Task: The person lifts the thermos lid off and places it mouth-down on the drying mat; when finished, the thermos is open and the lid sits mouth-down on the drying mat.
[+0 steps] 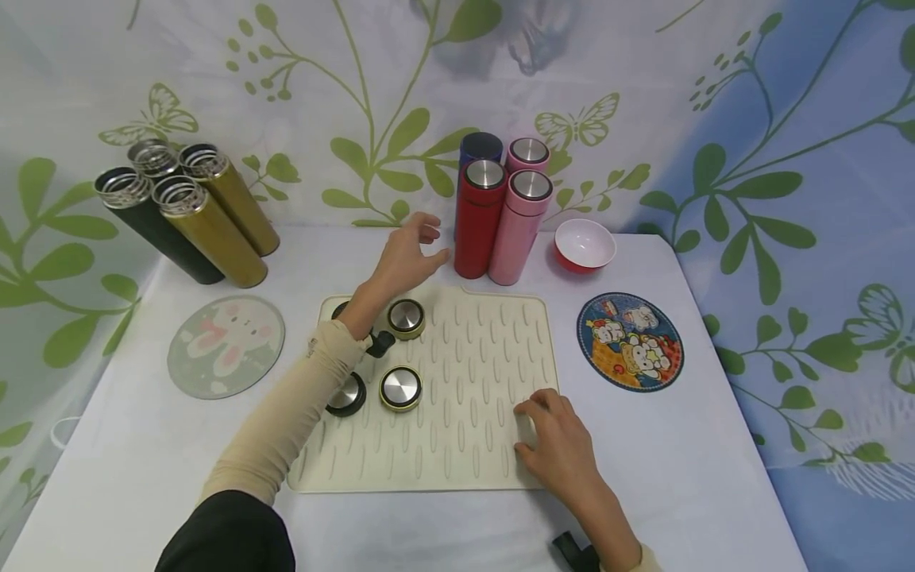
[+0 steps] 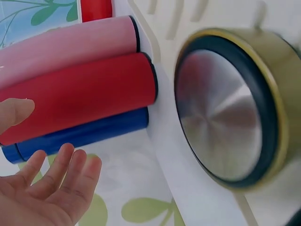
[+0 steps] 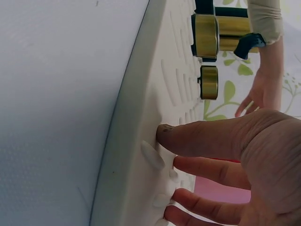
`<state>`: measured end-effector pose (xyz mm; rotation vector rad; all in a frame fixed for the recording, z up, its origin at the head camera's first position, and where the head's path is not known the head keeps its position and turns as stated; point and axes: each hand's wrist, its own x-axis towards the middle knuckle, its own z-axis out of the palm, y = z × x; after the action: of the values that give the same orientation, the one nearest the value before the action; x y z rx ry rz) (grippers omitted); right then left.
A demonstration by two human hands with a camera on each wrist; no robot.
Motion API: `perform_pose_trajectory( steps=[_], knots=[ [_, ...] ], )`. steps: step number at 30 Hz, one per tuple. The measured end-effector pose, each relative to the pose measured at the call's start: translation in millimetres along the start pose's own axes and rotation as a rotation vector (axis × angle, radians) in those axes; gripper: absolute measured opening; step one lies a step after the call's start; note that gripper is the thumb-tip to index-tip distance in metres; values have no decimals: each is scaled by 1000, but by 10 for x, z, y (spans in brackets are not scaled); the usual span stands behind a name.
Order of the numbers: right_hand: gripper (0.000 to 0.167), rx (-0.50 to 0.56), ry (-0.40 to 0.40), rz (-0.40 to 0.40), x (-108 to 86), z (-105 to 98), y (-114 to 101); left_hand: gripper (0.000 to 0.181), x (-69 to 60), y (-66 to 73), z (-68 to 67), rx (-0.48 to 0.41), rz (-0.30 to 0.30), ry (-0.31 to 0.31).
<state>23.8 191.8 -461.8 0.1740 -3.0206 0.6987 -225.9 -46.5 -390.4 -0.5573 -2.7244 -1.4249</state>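
My left hand reaches just left of a red thermos, fingers spread and apart from it. In the left wrist view the thumb lies in front of the red thermos and the fingers are near a blue thermos. Two pink thermoses stand beside the red one. My right hand is low over the right side of a cream ridged mat, holding nothing; its fingertips are at the mat's surface. Steel-topped lids sit on the mat's left part, one partly hidden by the left arm.
Several lidless thermoses, dark green and gold, stand at the back left. A round bunny mat lies left, a round cartoon mat right. A red bowl with white inside stands at the back right, before the leaf-print backdrop.
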Motion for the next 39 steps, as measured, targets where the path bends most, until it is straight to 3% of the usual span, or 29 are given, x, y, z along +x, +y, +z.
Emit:
perform_pose_trajectory(
  steps=[9,15,20,24,33,39],
  knots=[
    [47,14,8,4,-14,-2,7,63,180,144,181,-44,12,62],
    [47,23,26,-1,-20,21,1,74,276,248,280,-48,-11,98],
    [47,31,26,-10,-11,33,-10,78,311,266,322,-48,-52,133],
    [47,24,34,-15,-12,28,-10,77,351,260,338,-52,-48,160],
    [47,22,25,15,-21,18,12,78,380,218,372,76,-24,111],
    [48,25,34,4,-19,28,31,76,356,183,382,21,20,119]
  ],
)
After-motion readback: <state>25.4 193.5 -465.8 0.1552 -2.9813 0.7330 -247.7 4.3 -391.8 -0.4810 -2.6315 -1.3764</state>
